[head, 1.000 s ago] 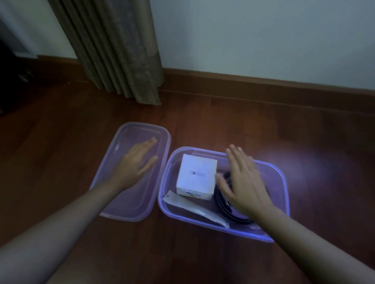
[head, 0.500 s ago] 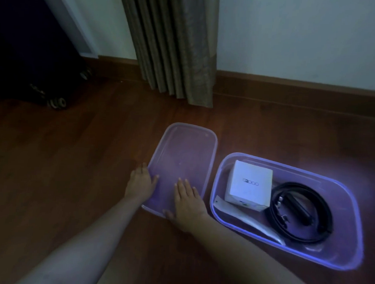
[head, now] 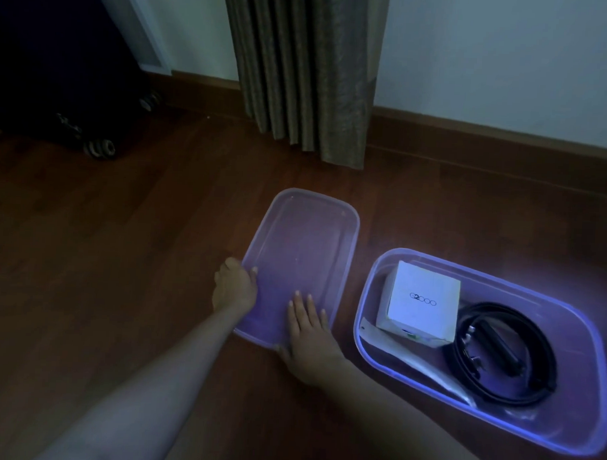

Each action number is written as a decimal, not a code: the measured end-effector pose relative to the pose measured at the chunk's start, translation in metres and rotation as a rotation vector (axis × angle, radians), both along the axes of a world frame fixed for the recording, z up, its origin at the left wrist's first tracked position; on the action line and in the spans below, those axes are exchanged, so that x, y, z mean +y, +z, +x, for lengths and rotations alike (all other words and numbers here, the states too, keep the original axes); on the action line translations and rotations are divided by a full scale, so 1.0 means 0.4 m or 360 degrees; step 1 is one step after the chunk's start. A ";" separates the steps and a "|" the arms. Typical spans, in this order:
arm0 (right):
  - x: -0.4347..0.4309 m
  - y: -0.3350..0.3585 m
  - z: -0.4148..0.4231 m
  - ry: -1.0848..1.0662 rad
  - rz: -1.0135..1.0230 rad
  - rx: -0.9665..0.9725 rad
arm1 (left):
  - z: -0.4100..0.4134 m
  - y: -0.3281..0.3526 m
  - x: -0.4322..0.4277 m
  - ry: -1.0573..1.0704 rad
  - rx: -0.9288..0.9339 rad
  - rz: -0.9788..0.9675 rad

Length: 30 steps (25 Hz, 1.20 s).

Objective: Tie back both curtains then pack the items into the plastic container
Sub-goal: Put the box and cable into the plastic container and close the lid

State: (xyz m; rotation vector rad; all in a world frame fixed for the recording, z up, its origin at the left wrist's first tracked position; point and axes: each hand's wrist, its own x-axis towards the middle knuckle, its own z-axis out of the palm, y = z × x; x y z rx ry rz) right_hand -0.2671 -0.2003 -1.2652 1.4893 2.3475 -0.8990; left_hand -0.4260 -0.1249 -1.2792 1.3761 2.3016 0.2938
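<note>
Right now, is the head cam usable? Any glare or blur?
Head view: dim but sharp, with no motion blur. The plastic container rim glares blue-violet, yet the white box print still reads G2000. The lid is faint but outlined. The suitcase at top left is nearly black.

A home room: a pleated curtain (head: pixel 309 73) reaches the wood floor (head: pixel 121 239), skirting board (head: pixel 473 133) runs right of it, a wheeled suitcase (head: pixel 59 62) stands left of it.

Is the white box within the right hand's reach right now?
Probably yes: the right hand rests on the lid with fingers straight, and the white box sits uncovered in the open container beside it.
</note>
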 end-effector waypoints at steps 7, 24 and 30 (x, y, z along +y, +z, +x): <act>0.008 0.048 0.003 -0.0029 0.0055 0.0317 | -0.085 0.055 -0.055 -0.0170 -0.0128 0.0337; 0.155 0.399 0.625 -0.1318 0.0949 0.0388 | 0.236 0.443 0.136 -0.1762 -0.0110 0.0586; -0.111 0.247 0.765 -0.2081 0.0729 0.0183 | 0.555 0.361 0.155 -0.1999 0.0176 0.0198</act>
